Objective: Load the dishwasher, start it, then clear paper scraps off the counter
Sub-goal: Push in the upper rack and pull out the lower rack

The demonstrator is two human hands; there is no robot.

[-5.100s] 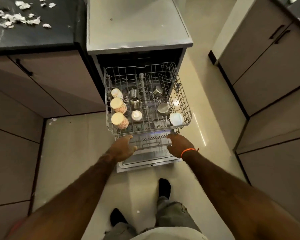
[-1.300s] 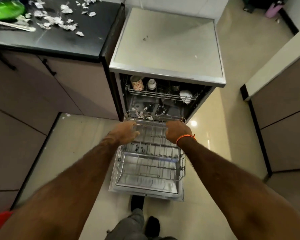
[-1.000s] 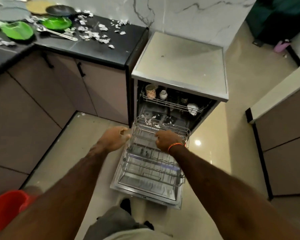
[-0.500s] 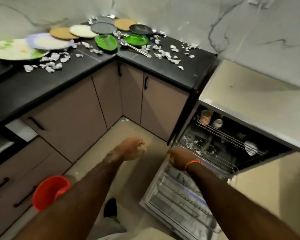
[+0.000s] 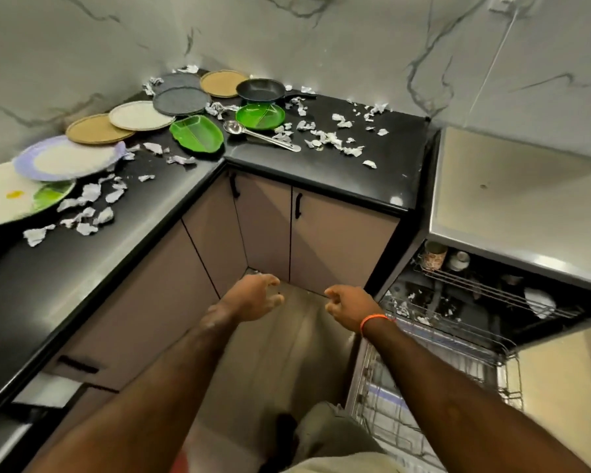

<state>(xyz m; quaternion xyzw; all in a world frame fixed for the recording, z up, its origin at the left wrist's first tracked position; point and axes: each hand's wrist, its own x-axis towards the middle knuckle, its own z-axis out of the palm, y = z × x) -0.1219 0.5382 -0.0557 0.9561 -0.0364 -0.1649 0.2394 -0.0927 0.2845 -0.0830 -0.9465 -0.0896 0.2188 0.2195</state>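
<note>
The dishwasher [image 5: 512, 213] stands open at the right. Its upper rack [image 5: 492, 291] is pushed in with cups in it, and the empty lower rack [image 5: 434, 380] is pulled out over the door. My left hand [image 5: 253, 297] and my right hand [image 5: 350, 305] hover empty over the floor, fingers loosely curled and apart, in front of the corner cabinets. Several plates [image 5: 72, 158] lie along the black L-shaped counter [image 5: 338, 169]. With them are two green dishes [image 5: 197, 133], a black pan [image 5: 261, 90] and a steel ladle [image 5: 260, 133]. Torn paper scraps [image 5: 325, 136] lie scattered among them.
Cabinet doors with black handles [image 5: 298, 206] run under the counter. More paper scraps [image 5: 420, 315] lie inside the dishwasher's bottom. The marbled wall backs the counter. My feet and legs [image 5: 321, 435] are on the tiled floor beside the open door.
The upper rack was pushed in and the lower rack pulled out. My hands have let go of the lower rack, and my view has swung left toward the corner counter.
</note>
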